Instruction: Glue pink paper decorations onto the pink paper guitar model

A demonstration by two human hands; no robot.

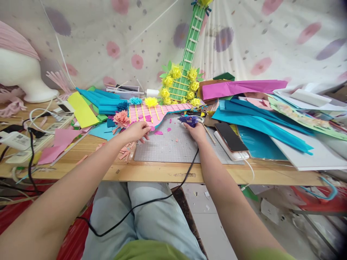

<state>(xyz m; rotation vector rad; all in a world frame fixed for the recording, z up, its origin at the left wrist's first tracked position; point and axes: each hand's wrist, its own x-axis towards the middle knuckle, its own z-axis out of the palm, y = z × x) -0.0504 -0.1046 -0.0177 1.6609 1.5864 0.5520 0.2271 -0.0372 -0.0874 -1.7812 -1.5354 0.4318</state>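
Observation:
My left hand (pixel 137 131) rests on the near edge of a pink paper guitar (pixel 157 112) lying flat on the table, fingers curled onto its body. My right hand (pixel 195 129) is wrapped round a blue glue gun (pixel 189 120), whose black cord (pixel 151 202) trails off the table edge across my lap. The gun's nozzle points left toward the pink guitar. Paper flowers, yellow (pixel 151 102), blue (pixel 135 100) and peach (pixel 121 118), sit on the guitar. A green paper guitar (pixel 187 54) with yellow flowers leans upright against the cloth behind.
A grey cutting mat (pixel 170 146) lies under both hands, strewn with pink scraps. A phone (pixel 230 138) on a white power bank sits right of it. Stacked blue and magenta paper (pixel 244 88) fills the right side; power strips, cables and a white mannequin head (pixel 24 77) the left.

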